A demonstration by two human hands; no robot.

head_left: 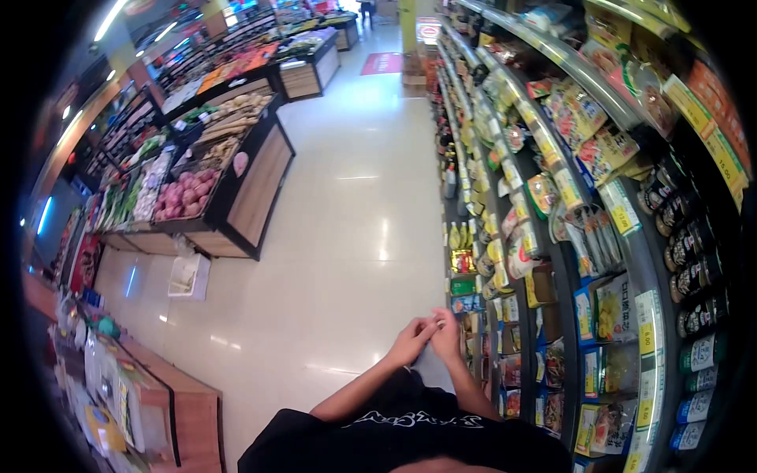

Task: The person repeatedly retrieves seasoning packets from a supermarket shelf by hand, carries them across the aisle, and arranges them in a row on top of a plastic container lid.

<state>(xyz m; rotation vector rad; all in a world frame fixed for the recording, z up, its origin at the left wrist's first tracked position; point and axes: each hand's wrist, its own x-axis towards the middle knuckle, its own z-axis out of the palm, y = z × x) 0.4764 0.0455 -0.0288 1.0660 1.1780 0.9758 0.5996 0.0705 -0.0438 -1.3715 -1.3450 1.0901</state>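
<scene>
Both bare hands meet in front of my body, beside the shelf on the right. My left hand (413, 340) is closed, its fingertips bent in against the other hand. Touching it, my right hand (446, 333) is closed too, with the fingers curled. Whether anything small sits between the fingers is too small to make out. Nearest to the hands is the stocked shelf rack (493, 331), with packets and price tags along its edges. A black shirt (402, 430) with white lettering shows below the forearms.
Shelves with jars (694, 268) and bagged goods (611, 315) line the right side. A produce stand (256, 189) with red onions (185, 195) stands at left, a white foam box (189, 276) by its base. A wooden counter (197, 426) is at lower left. Pale tiled floor (339, 236) runs between.
</scene>
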